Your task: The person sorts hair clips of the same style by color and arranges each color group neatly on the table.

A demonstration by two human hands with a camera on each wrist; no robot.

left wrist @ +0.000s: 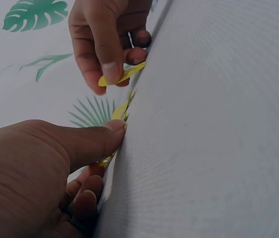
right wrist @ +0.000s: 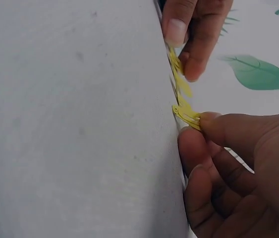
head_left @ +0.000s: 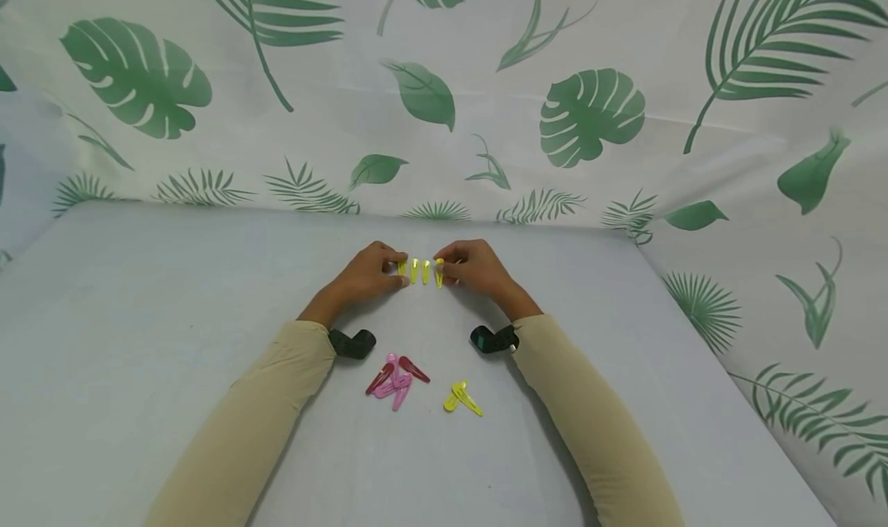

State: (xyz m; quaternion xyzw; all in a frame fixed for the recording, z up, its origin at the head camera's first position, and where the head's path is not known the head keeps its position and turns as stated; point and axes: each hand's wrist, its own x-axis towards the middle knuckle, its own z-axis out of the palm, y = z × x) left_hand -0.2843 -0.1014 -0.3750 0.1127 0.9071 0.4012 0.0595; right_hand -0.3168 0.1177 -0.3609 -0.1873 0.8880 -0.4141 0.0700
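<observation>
Between the hands (head_left: 371,271) (head_left: 477,266), two yellow clips (head_left: 414,271) (head_left: 426,272) side by side, another clip (head_left: 401,268) (head_left: 439,277) pinched in each hand.

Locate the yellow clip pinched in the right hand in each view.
Head: yellow clip just below centre, in the right hand.
Left wrist: yellow clip above centre.
Right wrist: yellow clip right of centre.
Shared landmark: left hand, visible in all three.
</observation>
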